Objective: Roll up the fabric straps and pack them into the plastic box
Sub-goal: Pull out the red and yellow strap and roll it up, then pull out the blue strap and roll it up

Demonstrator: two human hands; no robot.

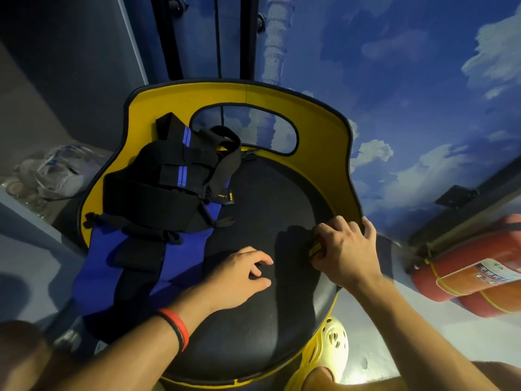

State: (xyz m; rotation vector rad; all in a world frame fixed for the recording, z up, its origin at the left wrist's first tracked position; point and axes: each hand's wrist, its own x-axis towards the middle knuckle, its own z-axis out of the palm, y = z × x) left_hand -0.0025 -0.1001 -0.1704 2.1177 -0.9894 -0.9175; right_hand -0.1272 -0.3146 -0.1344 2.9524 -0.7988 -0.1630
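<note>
A heap of black and blue fabric straps (pixel 169 187) lies on the left part of a round black seat (pixel 253 320) with a yellow backrest (pixel 318 128). One wide blue strap (pixel 95 272) hangs over the seat's left edge. My right hand (pixel 346 249) grips the end of a black strap (pixel 293 244) with a yellow tag, at the seat's right side. My left hand (pixel 239 275) rests on the seat just left of that strap, its fingers loosely curved and holding nothing. The plastic box is not clearly in view.
A clear plastic object (pixel 53 170) lies on the floor at the left. Red fire extinguishers (pixel 465 269) lie at the right by the blue cloud-painted wall (pixel 423 66). A pale yellow shoe (pixel 329 348) shows below the seat's front edge.
</note>
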